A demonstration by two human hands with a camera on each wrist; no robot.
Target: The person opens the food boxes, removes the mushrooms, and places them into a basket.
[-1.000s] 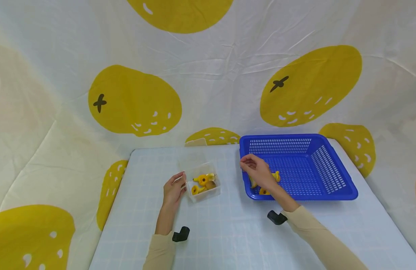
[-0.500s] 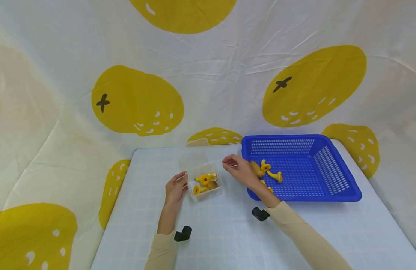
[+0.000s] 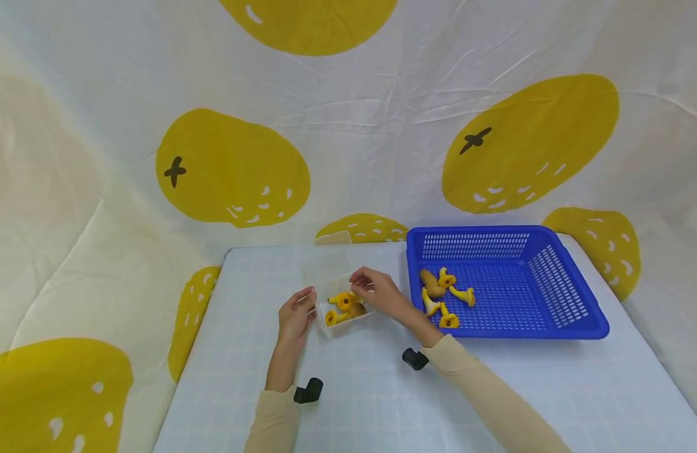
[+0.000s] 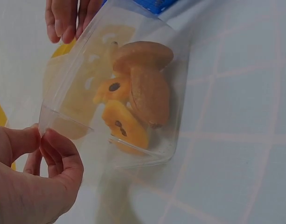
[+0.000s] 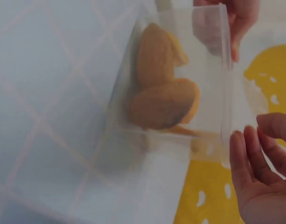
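Observation:
A clear plastic box (image 3: 350,326) stands on the table with several yellow mushrooms (image 3: 344,301) and a brown mushroom (image 4: 149,88) inside. My left hand (image 3: 295,314) pinches the box's left rim between thumb and fingers. Over its right rim hovers my right hand (image 3: 379,292); the right wrist view has its thumb and fingers apart with nothing between them. Whether those fingers touch the rim I cannot tell. To the right, a blue plastic basket (image 3: 504,332) holds several yellow mushrooms (image 3: 448,320) and a brown mushroom (image 3: 432,284), all along its left side.
The table (image 3: 360,402) wears a pale checked cloth. Behind its far edge hangs a white curtain (image 3: 360,157) printed with large yellow fruit. A thin translucent flap (image 3: 334,238) shows at the far edge, behind the box. Black camera mounts stick out from both wrists.
My right hand has moved left from over the basket to the box's right rim, uncovering the mushrooms at the basket's left side. My left hand keeps its hold on the box.

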